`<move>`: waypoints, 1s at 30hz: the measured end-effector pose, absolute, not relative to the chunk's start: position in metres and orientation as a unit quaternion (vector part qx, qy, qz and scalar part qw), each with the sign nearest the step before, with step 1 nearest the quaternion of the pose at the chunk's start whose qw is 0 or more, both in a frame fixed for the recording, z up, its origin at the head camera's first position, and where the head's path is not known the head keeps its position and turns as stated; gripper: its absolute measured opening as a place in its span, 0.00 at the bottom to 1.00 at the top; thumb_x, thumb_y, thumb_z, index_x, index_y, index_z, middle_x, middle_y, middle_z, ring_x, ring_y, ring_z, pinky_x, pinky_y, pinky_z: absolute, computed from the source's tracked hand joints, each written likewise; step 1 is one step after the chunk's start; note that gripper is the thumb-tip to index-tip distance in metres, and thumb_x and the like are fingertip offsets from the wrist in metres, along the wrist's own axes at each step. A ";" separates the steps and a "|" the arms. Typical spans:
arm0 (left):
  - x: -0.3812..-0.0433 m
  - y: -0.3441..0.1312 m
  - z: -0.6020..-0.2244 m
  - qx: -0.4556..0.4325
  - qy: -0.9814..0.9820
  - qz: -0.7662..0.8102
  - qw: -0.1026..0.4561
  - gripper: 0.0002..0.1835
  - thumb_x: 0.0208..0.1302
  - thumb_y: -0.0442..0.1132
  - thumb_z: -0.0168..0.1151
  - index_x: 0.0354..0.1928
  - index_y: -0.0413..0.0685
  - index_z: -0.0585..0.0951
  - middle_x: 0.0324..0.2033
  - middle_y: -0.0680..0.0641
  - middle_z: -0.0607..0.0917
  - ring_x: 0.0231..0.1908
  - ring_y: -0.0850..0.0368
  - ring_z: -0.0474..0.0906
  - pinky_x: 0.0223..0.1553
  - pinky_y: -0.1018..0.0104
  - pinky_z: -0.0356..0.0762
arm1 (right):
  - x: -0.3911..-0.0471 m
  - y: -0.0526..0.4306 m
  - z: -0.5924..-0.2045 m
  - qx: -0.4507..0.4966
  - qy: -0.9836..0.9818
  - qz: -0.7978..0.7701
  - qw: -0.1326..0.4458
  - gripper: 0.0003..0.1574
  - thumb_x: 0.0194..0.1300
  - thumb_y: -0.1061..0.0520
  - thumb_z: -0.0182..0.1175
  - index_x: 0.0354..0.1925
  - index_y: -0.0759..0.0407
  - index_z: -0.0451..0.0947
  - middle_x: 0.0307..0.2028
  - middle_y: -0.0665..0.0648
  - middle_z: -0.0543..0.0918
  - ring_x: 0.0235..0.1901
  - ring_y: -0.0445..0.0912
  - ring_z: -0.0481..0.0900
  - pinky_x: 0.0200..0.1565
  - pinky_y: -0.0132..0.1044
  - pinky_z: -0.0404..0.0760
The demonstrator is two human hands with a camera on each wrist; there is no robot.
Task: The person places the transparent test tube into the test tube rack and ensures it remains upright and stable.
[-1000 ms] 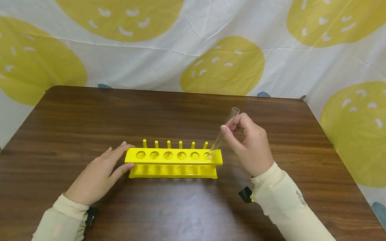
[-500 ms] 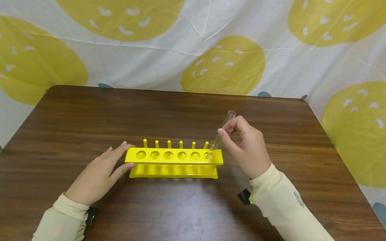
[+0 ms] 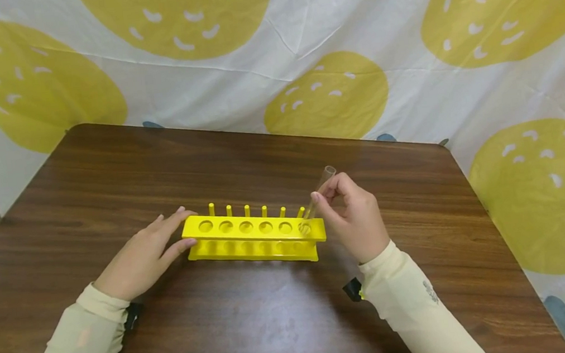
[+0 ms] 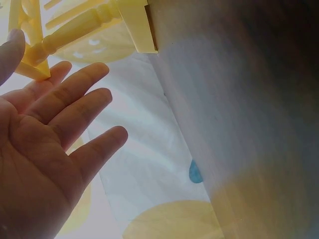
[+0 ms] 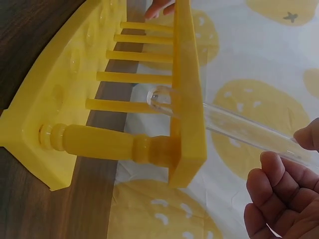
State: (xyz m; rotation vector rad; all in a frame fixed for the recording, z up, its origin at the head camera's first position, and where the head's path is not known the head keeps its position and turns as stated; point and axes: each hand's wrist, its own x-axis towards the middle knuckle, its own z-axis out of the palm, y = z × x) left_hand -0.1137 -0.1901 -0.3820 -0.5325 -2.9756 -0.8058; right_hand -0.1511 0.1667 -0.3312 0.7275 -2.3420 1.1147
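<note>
Yellow, the rack has the left grip at its left end, thumb and forefinger pinching it, remaining fingers spread; into its right end slants the clear tube, pinched by the right grip; pushed at that tilt, it could bind or tip the rack

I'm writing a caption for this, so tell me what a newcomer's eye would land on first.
Probably the bright yellow test tube rack on the brown wood-grain table, its left end held by the left hand between thumb and forefinger. Next, the clear test tube the right hand pinches, slanting with its rounded end through the rack's rightmost hole. Behind the table hangs a white cloth with big yellow prints.
</note>
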 end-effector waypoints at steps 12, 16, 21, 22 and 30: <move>-0.114 -0.190 -0.383 -0.171 -0.950 -0.261 0.009 0.31 0.77 0.51 0.59 0.75 0.48 0.68 0.72 0.33 0.69 0.65 0.19 0.66 0.60 0.22 0.66 | -0.149 0.166 -0.337 0.257 -0.861 0.390 0.200 0.10 0.67 0.65 0.69 0.37 0.62 0.75 0.34 0.54 0.86 0.35 0.43 0.81 0.37 0.32 0.79; -0.113 -0.191 -0.383 -0.171 -0.950 -0.261 0.009 0.31 0.77 0.51 0.58 0.75 0.46 0.68 0.72 0.33 0.69 0.65 0.19 0.66 0.60 0.22 0.66 | -0.148 0.166 -0.339 0.260 -0.861 0.388 0.202 0.10 0.67 0.66 0.69 0.37 0.62 0.75 0.34 0.55 0.87 0.34 0.44 0.81 0.38 0.33 0.80; -0.113 -0.191 -0.382 -0.172 -0.950 -0.260 0.010 0.31 0.77 0.51 0.58 0.75 0.45 0.68 0.72 0.33 0.69 0.65 0.18 0.66 0.61 0.22 0.66 | -0.148 0.166 -0.339 0.262 -0.861 0.384 0.205 0.10 0.67 0.66 0.69 0.37 0.62 0.75 0.33 0.55 0.86 0.34 0.44 0.80 0.38 0.34 0.81; -0.113 -0.191 -0.383 -0.173 -0.950 -0.260 0.010 0.31 0.77 0.51 0.58 0.75 0.45 0.68 0.72 0.33 0.69 0.65 0.18 0.66 0.61 0.22 0.66 | -0.148 0.165 -0.339 0.263 -0.862 0.382 0.205 0.10 0.67 0.66 0.69 0.37 0.62 0.75 0.32 0.55 0.86 0.34 0.44 0.80 0.38 0.35 0.81; -0.113 -0.191 -0.383 -0.181 -0.947 -0.265 0.015 0.30 0.77 0.50 0.58 0.74 0.45 0.68 0.72 0.32 0.69 0.65 0.19 0.66 0.62 0.24 0.66 | -0.148 0.165 -0.340 0.260 -0.868 0.376 0.195 0.10 0.67 0.65 0.69 0.38 0.62 0.75 0.32 0.55 0.84 0.33 0.44 0.78 0.35 0.36 0.80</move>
